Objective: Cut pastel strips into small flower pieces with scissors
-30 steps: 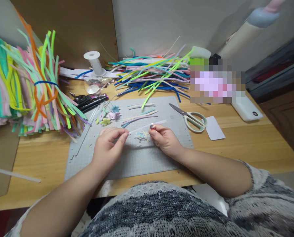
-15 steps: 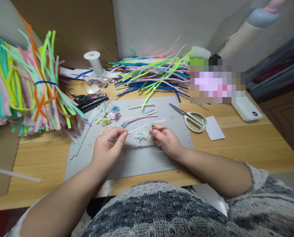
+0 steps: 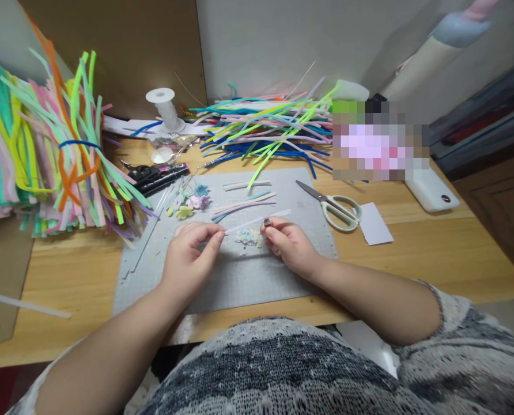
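Note:
My left hand (image 3: pixel 194 248) is pinched at the near end of a thin pale stick (image 3: pixel 246 223), which slants up to the right over the mat. My right hand (image 3: pixel 291 245) is closed around what looks like a lighter (image 3: pixel 267 223); only its metal top and a bit of red show. The two hands are apart, with a small heap of pastel clippings (image 3: pixel 248 237) between them on the grey cutting mat (image 3: pixel 257 282). Just behind lie several cut pipe cleaners (image 3: pixel 244 206) and a cluster of pastel fuzzy flowers (image 3: pixel 190 202).
Scissors (image 3: pixel 332 208) lie at the mat's right edge beside a white card (image 3: pixel 375 223) and a white power bank or phone (image 3: pixel 432 190). Bundled pipe cleaners (image 3: pixel 79 144) fill the left; a loose pile (image 3: pixel 265 127) lies at the back near a spool (image 3: pixel 166 109).
Hardly anything differs. The top of the lighter in my right hand has shifted very slightly left; my left hand keeps its pinch.

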### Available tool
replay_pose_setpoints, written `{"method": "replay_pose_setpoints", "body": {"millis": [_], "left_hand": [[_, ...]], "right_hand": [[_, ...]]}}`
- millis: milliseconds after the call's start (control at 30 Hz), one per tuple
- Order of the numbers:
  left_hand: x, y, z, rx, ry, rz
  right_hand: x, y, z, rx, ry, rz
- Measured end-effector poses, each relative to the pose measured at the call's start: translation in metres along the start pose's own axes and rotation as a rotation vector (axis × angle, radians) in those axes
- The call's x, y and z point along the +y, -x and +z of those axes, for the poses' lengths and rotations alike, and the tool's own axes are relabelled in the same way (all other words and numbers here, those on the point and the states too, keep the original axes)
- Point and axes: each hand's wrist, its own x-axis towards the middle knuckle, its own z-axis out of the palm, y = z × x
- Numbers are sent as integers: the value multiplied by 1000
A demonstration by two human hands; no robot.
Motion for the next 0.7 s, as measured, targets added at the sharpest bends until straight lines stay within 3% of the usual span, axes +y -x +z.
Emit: {"method": "replay_pose_setpoints", "body": {"millis": [400, 467, 633, 700], "left_hand": [[0, -2, -1, -8, -9, -51], [0, -4, -4, -13, -14, -72], [-3, -7, -8, -132, -99, -45], [-4, -6, -5, -156, -116, -30]], "right_hand": [[-10, 1, 2, -70, 49, 0], [-13, 4, 0, -187, 106, -22], [-25, 15, 0, -766, 191, -195], [-27, 18, 1, -862, 177, -200]]}}
